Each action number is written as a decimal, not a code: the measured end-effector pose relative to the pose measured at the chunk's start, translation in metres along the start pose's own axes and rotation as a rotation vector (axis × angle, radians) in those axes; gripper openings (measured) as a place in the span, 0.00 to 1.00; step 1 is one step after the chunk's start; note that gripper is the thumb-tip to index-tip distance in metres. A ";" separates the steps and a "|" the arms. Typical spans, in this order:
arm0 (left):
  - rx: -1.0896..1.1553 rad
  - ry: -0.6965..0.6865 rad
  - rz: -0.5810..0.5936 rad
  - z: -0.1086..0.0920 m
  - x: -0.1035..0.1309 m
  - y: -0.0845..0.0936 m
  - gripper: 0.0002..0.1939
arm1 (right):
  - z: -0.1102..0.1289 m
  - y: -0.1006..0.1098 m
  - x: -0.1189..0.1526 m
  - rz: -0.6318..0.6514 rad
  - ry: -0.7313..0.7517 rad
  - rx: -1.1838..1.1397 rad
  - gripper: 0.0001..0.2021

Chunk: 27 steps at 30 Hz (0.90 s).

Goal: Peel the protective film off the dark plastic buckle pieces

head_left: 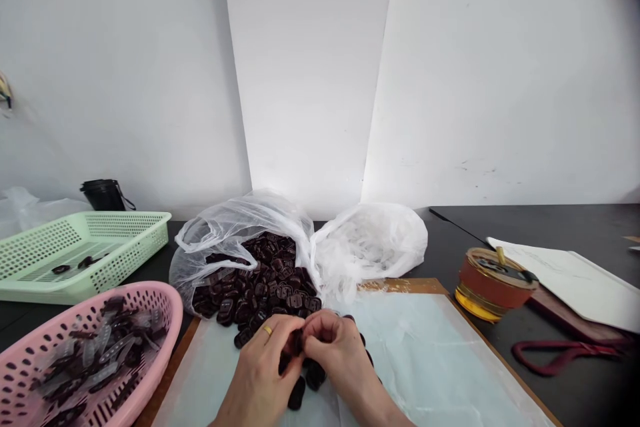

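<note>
My left hand [265, 363], with a gold ring, and my right hand [340, 350] meet over the covered board [420, 347]. Their fingertips pinch a small dark piece [299, 341] between them, partly hidden by the fingers. Beneath and around the hands lie loose dark oval pieces [297, 393]. Just behind them, a heap of dark brown pieces [273, 273] spills from a clear plastic bag [220, 223]. To its right sits a white bag [390, 240] of translucent pieces.
At left are a pink basket [167, 320] holding dark and clear pieces, a green basket [135, 227] and a black cup [103, 193]. On the right are a round amber container [493, 287], a notebook [565, 273] and red-handled scissors [545, 363].
</note>
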<state>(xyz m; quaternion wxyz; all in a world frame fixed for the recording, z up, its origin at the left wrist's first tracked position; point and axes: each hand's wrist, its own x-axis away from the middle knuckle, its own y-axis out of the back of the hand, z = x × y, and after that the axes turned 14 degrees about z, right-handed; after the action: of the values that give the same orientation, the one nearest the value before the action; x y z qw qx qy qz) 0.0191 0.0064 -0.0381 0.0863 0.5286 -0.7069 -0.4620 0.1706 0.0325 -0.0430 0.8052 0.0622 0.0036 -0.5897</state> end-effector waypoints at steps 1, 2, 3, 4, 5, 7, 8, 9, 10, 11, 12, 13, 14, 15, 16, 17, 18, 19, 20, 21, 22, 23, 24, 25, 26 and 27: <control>0.058 0.042 0.020 -0.001 -0.001 0.001 0.19 | -0.001 0.000 0.000 0.011 -0.008 -0.029 0.05; 0.118 0.076 0.041 -0.001 -0.002 0.003 0.17 | -0.001 0.000 -0.001 0.024 -0.015 -0.062 0.05; 0.174 0.101 0.062 -0.001 -0.003 0.004 0.15 | -0.001 0.000 -0.001 0.036 -0.023 -0.094 0.04; 0.222 0.117 0.079 -0.001 -0.004 0.006 0.14 | -0.001 0.001 -0.001 0.047 -0.035 -0.123 0.04; 0.257 0.133 0.092 -0.001 -0.005 0.009 0.14 | 0.001 0.001 -0.002 0.059 -0.051 -0.149 0.03; 0.290 0.169 0.111 0.000 -0.007 0.014 0.13 | 0.004 0.004 -0.002 0.081 -0.075 -0.185 0.03; 0.300 0.188 0.116 0.000 -0.007 0.016 0.12 | 0.007 0.005 -0.001 0.089 -0.077 -0.197 0.03; 0.313 0.207 0.118 0.000 -0.008 0.018 0.11 | 0.010 0.008 -0.001 0.087 -0.071 -0.205 0.04; 0.333 0.226 0.118 0.001 -0.008 0.020 0.11 | 0.013 0.011 -0.001 0.075 -0.058 -0.208 0.04; 0.366 0.244 0.117 0.002 -0.008 0.020 0.11 | 0.016 0.013 0.000 0.054 -0.044 -0.206 0.04; 0.412 0.260 0.120 0.004 -0.009 0.020 0.13 | 0.020 0.016 0.000 0.029 -0.033 -0.201 0.05; 0.470 0.273 0.128 0.006 -0.009 0.020 0.14 | 0.023 0.018 0.001 0.017 -0.024 -0.198 0.05; 0.537 0.280 0.145 0.007 -0.009 0.018 0.15 | 0.026 0.020 0.002 0.016 -0.017 -0.202 0.06; 0.608 0.283 0.162 0.009 -0.009 0.017 0.17 | 0.028 0.020 0.002 0.031 -0.010 -0.214 0.06; 0.677 0.279 0.180 0.011 -0.009 0.014 0.18 | 0.031 0.021 0.003 0.056 -0.001 -0.237 0.06; 0.738 0.272 0.196 0.012 -0.009 0.012 0.19 | 0.034 0.020 0.005 0.084 0.009 -0.270 0.06; 0.790 0.265 0.206 0.012 -0.009 0.011 0.20 | 0.036 0.019 0.006 0.108 0.022 -0.305 0.07; 0.832 0.259 0.210 0.013 -0.009 0.009 0.21 | 0.038 0.018 0.007 0.127 0.034 -0.337 0.07; 0.865 0.253 0.213 0.013 -0.010 0.008 0.22 | 0.040 0.016 0.008 0.140 0.046 -0.367 0.07; 0.892 0.245 0.219 0.012 -0.010 0.007 0.22 | 0.042 0.015 0.009 0.152 0.055 -0.392 0.08; 0.916 0.232 0.229 0.012 -0.010 0.007 0.23 | 0.043 0.014 0.010 0.164 0.062 -0.411 0.09; 0.939 0.218 0.240 0.011 -0.011 0.007 0.23 | 0.043 0.014 0.010 0.176 0.069 -0.425 0.10; 0.962 0.206 0.253 0.010 -0.011 0.007 0.24 | 0.042 0.013 0.011 0.192 0.076 -0.436 0.10; 0.983 0.199 0.267 0.010 -0.011 0.007 0.24 | 0.042 0.013 0.010 0.210 0.082 -0.448 0.11; 1.001 0.199 0.274 0.009 -0.011 0.007 0.24 | 0.041 0.013 0.010 0.225 0.088 -0.458 0.11; 1.015 0.201 0.277 0.009 -0.011 0.007 0.24 | 0.039 0.014 0.009 0.235 0.091 -0.469 0.12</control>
<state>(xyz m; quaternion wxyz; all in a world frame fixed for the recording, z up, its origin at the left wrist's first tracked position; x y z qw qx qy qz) 0.0136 0.0211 -0.0338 -0.0528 0.4473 -0.8928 0.0064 0.1838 0.0238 -0.0034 0.8596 -0.0997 0.1692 -0.4717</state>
